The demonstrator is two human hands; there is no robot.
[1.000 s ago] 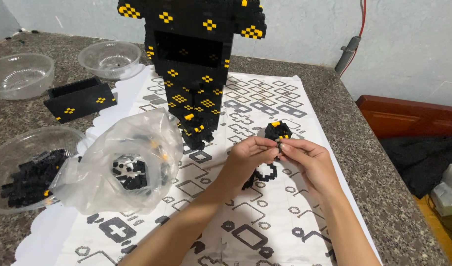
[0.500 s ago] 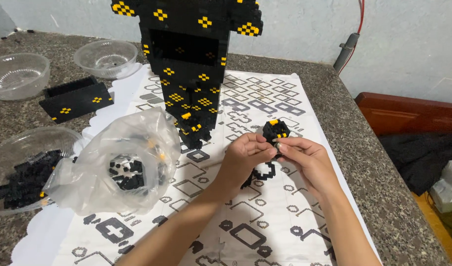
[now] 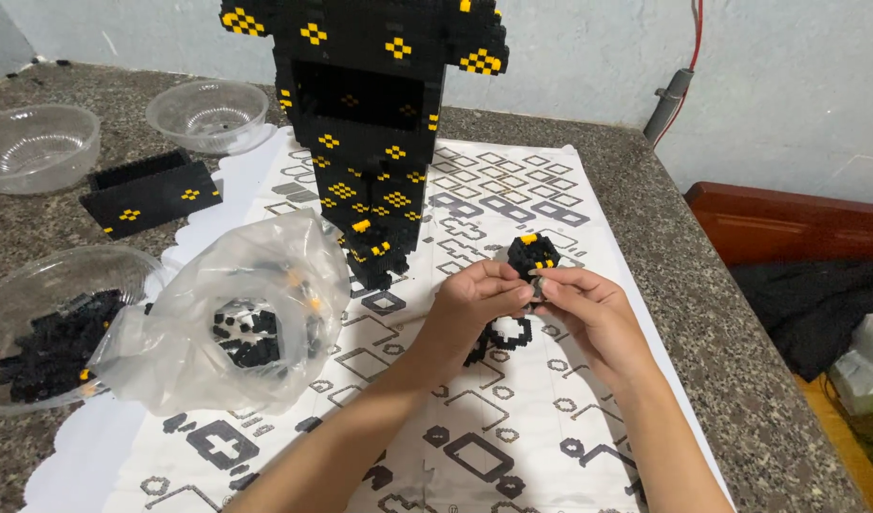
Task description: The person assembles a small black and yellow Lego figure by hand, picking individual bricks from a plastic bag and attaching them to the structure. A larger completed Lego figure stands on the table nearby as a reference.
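While both forearms reach in from the near edge of the white printed instruction sheet (image 3: 512, 446), the left hand (image 3: 470, 306) and the right hand (image 3: 588, 309) meet above its middle, fingertips touching. Between them they pinch a small black brick cluster with yellow studs (image 3: 534, 256); the left thumb and forefinger close on its lower left side, and the right fingertips close on its lower right side, so both hands grip the same piece, which is held up off the sheet. Just beneath the hands, lying on the sheet, is a small black ring-shaped brick piece (image 3: 508, 334), partly hidden by the left wrist.

To the left, a crumpled clear plastic bag holding loose black bricks (image 3: 237, 323) sits at the sheet's edge, touching a clear plastic bowl of black bricks (image 3: 47, 328) on the speckled stone countertop (image 3: 702, 313). Beyond the hands stands a tall black brick model dotted with yellow squares (image 3: 370, 123), upright on the sheet, its narrow foot near the bag. Farther left lies a flat black brick panel with yellow dots (image 3: 151, 193), and behind it two empty clear plastic bowls, one at the left (image 3: 32, 147) and one nearer the model (image 3: 208, 114). At the far right a grey cable end (image 3: 666, 103) leans against the pale wall.
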